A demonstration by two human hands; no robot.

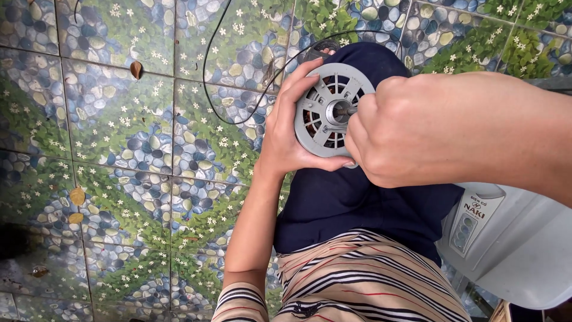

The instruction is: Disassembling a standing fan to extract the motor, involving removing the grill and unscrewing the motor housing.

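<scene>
Left hand (286, 128) wraps the motor (329, 110) from its left side and underneath, fingers curled over the top edge, thumb along the bottom rim; firm grip, motor held up over the lap (357, 203). Motor is a round grey unit, spoked end cover facing the camera, copper windings visible through the slots, short shaft (344, 110) at centre. Right hand (417, 128) comes in from the right, closed into a narrow pinch with its fingertips right at the shaft; whether it actually grips the shaft or a small part on it, can't tell, the knuckles hide the contact. The two hands touch or nearly touch at the motor's lower right edge. Thin black cable (238, 95) loops from behind the motor, out to the left of the left hand and up across the floor (119, 149). Floor is tile with a pebble-and-leaf print, a few dry leaves (136, 70) well left of the hands. Below the right hand, to the right of the lap, sits a white plastic housing (512, 244) with a button panel (465, 229). Striped shirt (363, 280) shows below the hands.
</scene>
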